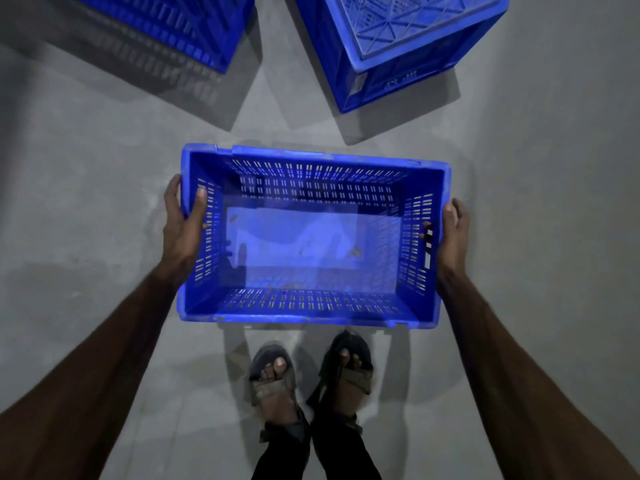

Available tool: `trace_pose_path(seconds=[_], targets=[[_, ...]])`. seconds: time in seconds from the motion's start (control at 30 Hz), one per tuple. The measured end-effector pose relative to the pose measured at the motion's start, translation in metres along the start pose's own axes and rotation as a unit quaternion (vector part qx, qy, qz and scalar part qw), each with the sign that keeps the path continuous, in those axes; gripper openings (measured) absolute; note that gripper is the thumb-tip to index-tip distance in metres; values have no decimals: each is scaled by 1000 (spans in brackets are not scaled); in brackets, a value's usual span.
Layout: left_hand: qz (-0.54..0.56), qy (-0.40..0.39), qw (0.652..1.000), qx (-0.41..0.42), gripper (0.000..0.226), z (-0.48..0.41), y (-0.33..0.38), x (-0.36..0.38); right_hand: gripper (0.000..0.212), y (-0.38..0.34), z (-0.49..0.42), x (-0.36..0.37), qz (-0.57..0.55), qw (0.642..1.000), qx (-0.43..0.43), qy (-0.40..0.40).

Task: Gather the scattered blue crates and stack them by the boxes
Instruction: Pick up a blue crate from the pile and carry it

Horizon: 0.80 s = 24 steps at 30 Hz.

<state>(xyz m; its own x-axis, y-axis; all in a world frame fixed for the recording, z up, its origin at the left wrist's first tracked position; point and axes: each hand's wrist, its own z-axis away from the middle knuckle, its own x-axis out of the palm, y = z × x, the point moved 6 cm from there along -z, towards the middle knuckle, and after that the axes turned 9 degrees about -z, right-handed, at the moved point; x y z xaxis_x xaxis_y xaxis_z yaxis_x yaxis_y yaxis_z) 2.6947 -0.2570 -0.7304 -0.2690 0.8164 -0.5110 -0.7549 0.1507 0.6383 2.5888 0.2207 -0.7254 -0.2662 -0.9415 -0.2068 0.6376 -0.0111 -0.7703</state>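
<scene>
Both hands, left [183, 226] and right [452, 233], grip one upright crate [311, 306]; two more crates [408, 53] [180, 26] stand beyond.

3 blue crates — the held crate [311, 233] slotted, another [401, 46] lattice-ribbed — on grey floor [86, 188].

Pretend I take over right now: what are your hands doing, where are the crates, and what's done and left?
Left hand grips the held crate's left end, right hand its right end.
It is upright, open side up, in front of the feet.
Ahead on the floor: an upside-down crate at right, a cut-off crate at left.
Done: this crate is in hand. Left: stacking it; no boxes in view.
</scene>
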Motion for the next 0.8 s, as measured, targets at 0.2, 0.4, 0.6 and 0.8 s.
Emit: trace_pose_path(seconds=[0.2,0.4,0.6,0.8], targets=[[-207,10,969,132,68,6,1,2,52,8,9,-1,168,972,-130,-98],[-222,110,948,198,58,18,1,3,52,22,2,-5,326,916,-233,-15],[-300,149,924,182,59,10,-3,6,53,24,3,1,393,887,-237,48],[-321,93,925,182,77,12,2,0,52,23,2,2,407,882,-232,37]])
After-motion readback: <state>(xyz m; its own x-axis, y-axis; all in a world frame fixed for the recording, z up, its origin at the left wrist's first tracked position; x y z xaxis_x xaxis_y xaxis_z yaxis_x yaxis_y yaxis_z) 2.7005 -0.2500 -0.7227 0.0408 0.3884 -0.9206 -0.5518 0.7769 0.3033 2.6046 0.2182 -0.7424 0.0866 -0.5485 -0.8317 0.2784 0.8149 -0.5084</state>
